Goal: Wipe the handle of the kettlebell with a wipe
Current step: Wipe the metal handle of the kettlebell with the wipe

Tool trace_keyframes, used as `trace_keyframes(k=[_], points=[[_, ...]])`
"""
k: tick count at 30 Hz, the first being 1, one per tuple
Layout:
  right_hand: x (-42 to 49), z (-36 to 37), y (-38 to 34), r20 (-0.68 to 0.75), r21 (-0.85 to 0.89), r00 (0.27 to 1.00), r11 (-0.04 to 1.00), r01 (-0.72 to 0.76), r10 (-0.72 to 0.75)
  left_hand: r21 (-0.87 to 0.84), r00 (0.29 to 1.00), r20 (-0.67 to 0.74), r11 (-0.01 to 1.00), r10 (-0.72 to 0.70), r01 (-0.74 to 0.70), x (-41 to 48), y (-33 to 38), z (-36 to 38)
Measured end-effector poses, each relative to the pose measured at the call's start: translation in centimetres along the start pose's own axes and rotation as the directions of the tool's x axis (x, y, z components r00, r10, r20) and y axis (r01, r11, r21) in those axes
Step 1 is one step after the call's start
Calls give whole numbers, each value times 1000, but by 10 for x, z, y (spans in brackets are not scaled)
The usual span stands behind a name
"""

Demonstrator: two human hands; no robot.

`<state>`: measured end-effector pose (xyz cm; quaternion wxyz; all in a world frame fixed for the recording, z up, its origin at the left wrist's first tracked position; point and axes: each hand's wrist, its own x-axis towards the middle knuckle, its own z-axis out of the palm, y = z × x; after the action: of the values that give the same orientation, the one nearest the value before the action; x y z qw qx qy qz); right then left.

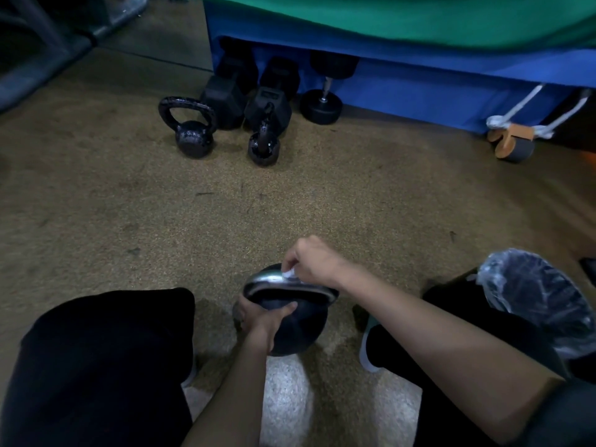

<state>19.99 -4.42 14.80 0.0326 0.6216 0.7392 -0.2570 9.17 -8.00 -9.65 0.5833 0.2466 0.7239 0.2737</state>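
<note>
Evidently wiping was under way: right hand point(311, 259) pinched the wipe point(290, 274) against the handle point(274, 280); left hand point(261, 317) gripped the kettlebell point(300, 330), which sat on the floor point(129, 204) between the knees. Completion could not be judged.

Open floor point(290, 204) beyond kettlebell point(303, 330); bin point(532, 301) right.

— Where's the kettlebell point(306, 330)?
— Low in the view, at about 6 o'clock. It's black with a round, smooth body.
— And its handle point(271, 280)?
— A wide loop on the 12 o'clock side of the ball. Its far bar is worn to a silvery shine, and the inside is dark.
— The wipe point(290, 274)?
— Small, white and crumpled, touching that far bar near its middle. Only a scrap of it shows.
</note>
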Motion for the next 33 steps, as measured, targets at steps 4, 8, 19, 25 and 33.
trace_keyframes(k=[4,8,19,25,33], points=[[-1,3,4,-32,-48,1000,999,0,-1,-2,1000,10,1000,-4,4,10,-6,3],[-4,8,5,-3,-92,998,994,64,-64,4,1000,4,1000,-1,1,2,0,2],[-21,22,3,82,-412,924,831,374,-375,16,999,-34,999,-31,32,-6,9,2],[-22,40,9,218,-493,870,719,490,-443,-19,996,-75,999,-37,36,-9,12,5],[-19,26,9,140,-429,858,750,503,-495,-14,998,-60,999,-34,33,-9,14,4]])
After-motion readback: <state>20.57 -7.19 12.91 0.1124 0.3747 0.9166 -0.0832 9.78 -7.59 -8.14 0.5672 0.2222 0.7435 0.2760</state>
